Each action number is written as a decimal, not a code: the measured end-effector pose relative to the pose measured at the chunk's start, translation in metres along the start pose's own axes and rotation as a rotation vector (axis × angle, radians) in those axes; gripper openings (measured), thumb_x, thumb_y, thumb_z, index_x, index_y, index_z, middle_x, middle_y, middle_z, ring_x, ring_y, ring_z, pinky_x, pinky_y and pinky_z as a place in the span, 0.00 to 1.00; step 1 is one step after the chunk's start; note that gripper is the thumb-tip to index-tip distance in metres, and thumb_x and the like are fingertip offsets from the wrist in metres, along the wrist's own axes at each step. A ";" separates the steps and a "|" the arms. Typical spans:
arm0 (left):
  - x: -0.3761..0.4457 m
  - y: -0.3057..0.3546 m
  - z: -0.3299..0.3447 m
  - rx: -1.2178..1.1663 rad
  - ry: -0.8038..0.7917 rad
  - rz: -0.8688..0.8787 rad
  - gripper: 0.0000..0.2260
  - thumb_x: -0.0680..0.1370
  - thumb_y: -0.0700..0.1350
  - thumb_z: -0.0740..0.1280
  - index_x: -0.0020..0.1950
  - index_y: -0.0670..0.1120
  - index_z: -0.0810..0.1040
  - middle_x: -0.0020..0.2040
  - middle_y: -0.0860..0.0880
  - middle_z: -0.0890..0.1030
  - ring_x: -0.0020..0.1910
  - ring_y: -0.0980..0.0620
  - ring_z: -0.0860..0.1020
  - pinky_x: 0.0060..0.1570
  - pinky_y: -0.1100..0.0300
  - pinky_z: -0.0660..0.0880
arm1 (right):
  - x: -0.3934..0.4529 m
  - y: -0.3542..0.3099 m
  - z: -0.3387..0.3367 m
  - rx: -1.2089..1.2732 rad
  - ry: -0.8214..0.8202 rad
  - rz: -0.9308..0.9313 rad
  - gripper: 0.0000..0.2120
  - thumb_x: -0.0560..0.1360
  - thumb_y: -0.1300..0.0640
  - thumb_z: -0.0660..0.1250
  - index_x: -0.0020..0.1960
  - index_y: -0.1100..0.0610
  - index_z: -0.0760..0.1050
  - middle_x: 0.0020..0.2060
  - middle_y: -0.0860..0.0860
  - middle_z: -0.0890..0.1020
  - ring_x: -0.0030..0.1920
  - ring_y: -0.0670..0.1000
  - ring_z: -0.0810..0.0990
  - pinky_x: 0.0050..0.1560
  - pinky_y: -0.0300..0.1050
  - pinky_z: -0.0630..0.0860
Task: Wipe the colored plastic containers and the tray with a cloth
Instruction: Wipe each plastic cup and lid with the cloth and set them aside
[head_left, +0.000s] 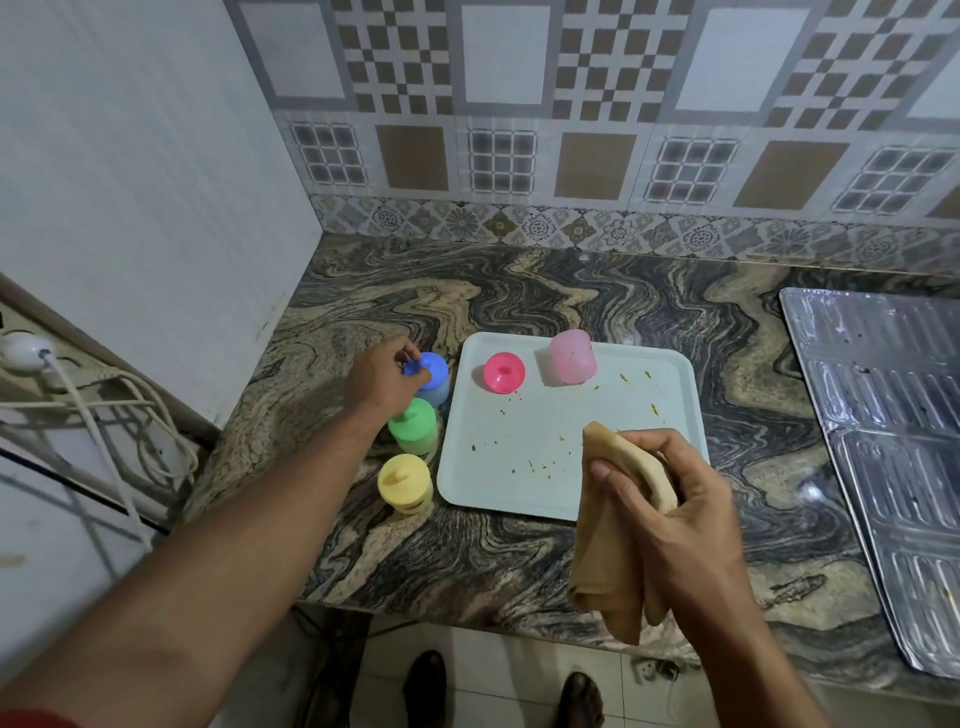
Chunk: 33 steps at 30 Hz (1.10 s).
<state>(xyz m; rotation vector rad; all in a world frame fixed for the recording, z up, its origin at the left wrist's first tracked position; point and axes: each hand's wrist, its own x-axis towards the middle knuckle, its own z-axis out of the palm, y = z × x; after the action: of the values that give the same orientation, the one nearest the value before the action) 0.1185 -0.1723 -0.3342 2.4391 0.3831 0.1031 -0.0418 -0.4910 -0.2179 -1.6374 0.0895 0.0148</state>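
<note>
1. Head view, hidden parts: the left hand (382, 382), left of centre, covers the near side of the blue container (434, 382), and its fingertips pinch the knob on the blue lid. Whether the container rests on the counter (597, 291) or is lifted cannot be told.
2. The right hand (670, 493), lower right of centre, is closed around a tan cloth (610, 545). The cloth's folds hang down past the counter edge and hide the tray's near right corner.
3. A metal sheet (893, 441) is cut off by the right frame edge. At the left edge, a white plug and cables are blurred.
4. The pale tray (519, 467) lies flat at frame centre, speckled with brown crumbs and smears, mostly across its right and near parts.
5. On the tray's far side, a pink lid (504, 372) sits knob up, with a translucent pink cup (573, 357) just to its right, apart from it.
6. Left of the tray, on the counter, the green container (414, 426) and the yellow container (405, 483) stand lidded in a column below the blue one, close together.
</note>
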 end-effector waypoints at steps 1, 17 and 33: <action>0.000 0.000 0.001 -0.001 0.001 -0.003 0.07 0.72 0.44 0.78 0.46 0.51 0.82 0.47 0.49 0.86 0.45 0.45 0.84 0.47 0.46 0.83 | 0.000 0.000 0.000 0.007 0.004 0.003 0.08 0.74 0.62 0.77 0.50 0.55 0.81 0.43 0.50 0.86 0.43 0.44 0.83 0.44 0.35 0.79; -0.001 0.116 0.052 0.157 -0.085 0.382 0.32 0.69 0.58 0.79 0.70 0.51 0.75 0.65 0.47 0.76 0.67 0.42 0.72 0.65 0.48 0.70 | -0.006 0.001 -0.027 0.077 0.120 0.019 0.07 0.72 0.59 0.77 0.48 0.53 0.81 0.43 0.50 0.86 0.44 0.45 0.83 0.46 0.36 0.79; 0.015 0.141 0.114 0.290 -0.297 0.343 0.35 0.68 0.54 0.80 0.72 0.51 0.71 0.69 0.47 0.72 0.71 0.43 0.71 0.68 0.46 0.66 | -0.014 0.014 -0.058 0.040 0.215 0.029 0.09 0.68 0.56 0.77 0.47 0.50 0.82 0.40 0.50 0.87 0.40 0.44 0.83 0.44 0.35 0.79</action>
<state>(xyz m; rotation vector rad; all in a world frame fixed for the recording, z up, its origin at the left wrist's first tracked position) 0.1865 -0.3407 -0.3358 2.7312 -0.1667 -0.1789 -0.0592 -0.5489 -0.2267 -1.5938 0.2765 -0.1403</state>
